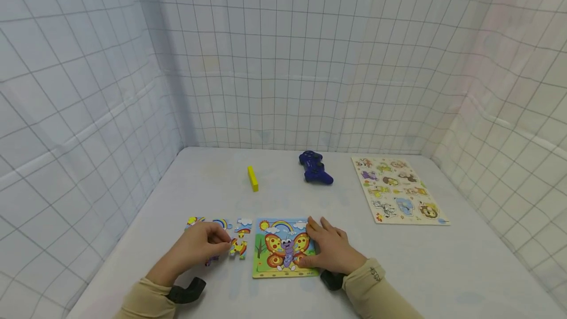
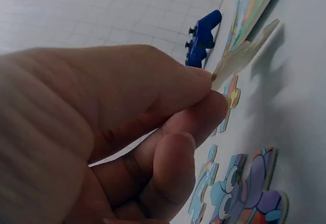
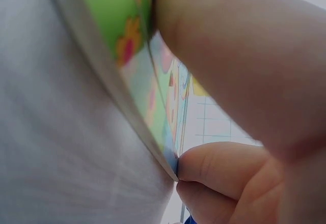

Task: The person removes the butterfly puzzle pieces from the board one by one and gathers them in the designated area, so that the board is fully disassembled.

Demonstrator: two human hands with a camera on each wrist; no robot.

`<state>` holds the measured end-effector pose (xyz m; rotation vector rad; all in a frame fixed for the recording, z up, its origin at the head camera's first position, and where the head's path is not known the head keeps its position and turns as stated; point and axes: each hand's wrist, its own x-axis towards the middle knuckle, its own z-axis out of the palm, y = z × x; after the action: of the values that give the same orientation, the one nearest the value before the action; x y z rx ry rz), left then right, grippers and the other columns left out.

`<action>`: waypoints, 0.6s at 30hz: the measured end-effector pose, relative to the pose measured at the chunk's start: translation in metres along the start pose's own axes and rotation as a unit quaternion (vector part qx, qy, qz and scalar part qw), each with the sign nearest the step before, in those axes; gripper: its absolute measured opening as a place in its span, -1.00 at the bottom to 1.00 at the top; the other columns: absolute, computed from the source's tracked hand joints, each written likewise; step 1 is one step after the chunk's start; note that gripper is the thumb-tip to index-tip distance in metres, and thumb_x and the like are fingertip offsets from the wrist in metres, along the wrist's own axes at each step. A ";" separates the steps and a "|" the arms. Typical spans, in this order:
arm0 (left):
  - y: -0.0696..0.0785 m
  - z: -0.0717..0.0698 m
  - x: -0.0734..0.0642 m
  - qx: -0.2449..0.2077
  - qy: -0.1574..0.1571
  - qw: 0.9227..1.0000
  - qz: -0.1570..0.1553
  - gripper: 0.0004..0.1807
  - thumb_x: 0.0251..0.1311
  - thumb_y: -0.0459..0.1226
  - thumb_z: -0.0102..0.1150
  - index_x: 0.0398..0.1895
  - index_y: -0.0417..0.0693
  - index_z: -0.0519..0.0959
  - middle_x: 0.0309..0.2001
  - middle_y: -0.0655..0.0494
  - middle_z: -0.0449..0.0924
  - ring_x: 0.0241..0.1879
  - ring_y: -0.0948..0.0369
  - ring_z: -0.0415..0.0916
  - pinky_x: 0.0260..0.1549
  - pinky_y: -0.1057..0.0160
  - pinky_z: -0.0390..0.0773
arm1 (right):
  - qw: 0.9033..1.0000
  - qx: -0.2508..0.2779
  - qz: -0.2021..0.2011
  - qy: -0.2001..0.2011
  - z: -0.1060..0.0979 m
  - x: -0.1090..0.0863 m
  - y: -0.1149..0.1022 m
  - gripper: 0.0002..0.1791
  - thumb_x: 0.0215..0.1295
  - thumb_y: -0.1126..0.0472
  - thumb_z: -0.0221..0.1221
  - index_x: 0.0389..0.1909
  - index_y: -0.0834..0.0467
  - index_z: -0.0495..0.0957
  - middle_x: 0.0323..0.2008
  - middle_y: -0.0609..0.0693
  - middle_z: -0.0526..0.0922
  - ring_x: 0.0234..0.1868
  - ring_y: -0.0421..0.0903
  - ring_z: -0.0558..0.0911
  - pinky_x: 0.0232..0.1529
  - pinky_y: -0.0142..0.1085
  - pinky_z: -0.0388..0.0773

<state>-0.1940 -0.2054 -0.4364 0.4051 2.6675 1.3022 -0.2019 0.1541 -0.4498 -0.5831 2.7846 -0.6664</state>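
Observation:
In the head view my left hand (image 1: 199,247) is just left of the butterfly puzzle board (image 1: 288,273). Its thumb and index finger pinch a thin jigsaw piece (image 2: 243,56), seen nearly edge-on with its pale back showing in the left wrist view. Below that hand lie loose jigsaw pieces (image 1: 243,223), printed with sky, rainbow and butterfly parts; the hand partly covers them. My right hand (image 1: 334,247) holds the board's right side, thumb on the printed face and fingertips against the edge (image 3: 165,165). The board shows a purple-bodied butterfly, a sun and a rainbow.
A yellow block (image 1: 253,179) lies behind the loose pieces. The blue game controller (image 1: 315,167) sits farther back, and an animal puzzle board (image 1: 400,191) lies at the right. White grid-patterned curtains (image 1: 274,63) surround the white table (image 1: 274,304).

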 end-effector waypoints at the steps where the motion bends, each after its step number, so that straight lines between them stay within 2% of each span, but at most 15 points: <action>1: 0.000 0.000 0.000 0.000 -0.005 1.000 0.002 -0.87 0.14 -0.27 0.46 -0.31 -0.07 0.68 -0.38 0.16 0.69 -0.40 0.23 0.59 -0.46 0.31 0.55 | 1.000 -0.001 0.000 0.000 0.000 0.000 0.000 0.15 0.10 -0.37 0.40 0.56 0.19 0.23 0.62 0.11 0.09 0.63 0.30 -0.05 0.43 0.36 -0.03; 6: 0.001 0.003 0.000 0.016 -0.007 1.000 -0.009 -0.87 0.14 -0.25 0.45 -0.31 -0.04 0.67 -0.41 0.18 0.66 -0.45 0.23 0.55 -0.52 0.30 0.52 | 1.000 -0.004 0.002 0.000 0.001 0.001 0.001 0.16 0.09 -0.39 0.39 0.56 0.18 0.23 0.62 0.11 0.09 0.63 0.29 -0.05 0.43 0.36 -0.02; 11: 0.002 0.007 0.001 0.059 0.022 0.998 -0.029 -0.92 0.18 -0.23 0.43 -0.37 0.05 0.68 -0.48 0.24 0.61 -0.51 0.26 0.51 -0.55 0.30 0.46 | 1.000 -0.007 0.002 0.000 0.001 0.001 -0.001 0.15 0.10 -0.39 0.39 0.56 0.19 0.23 0.62 0.11 0.10 0.63 0.29 -0.04 0.43 0.35 -0.02; 18: 0.003 0.014 0.002 0.140 0.051 0.987 -0.051 -0.83 0.13 -0.15 0.47 -0.48 0.17 0.62 -0.52 0.34 0.56 -0.50 0.31 0.45 -0.49 0.29 0.43 | 1.000 -0.011 0.004 0.002 0.000 0.001 -0.002 0.14 0.10 -0.38 0.40 0.56 0.19 0.23 0.62 0.11 0.11 0.63 0.29 -0.03 0.43 0.35 0.00</action>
<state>-0.1919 -0.1919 -0.4426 0.2335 2.9238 0.9462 -0.2018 0.1522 -0.4494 -0.5761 2.7993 -0.6364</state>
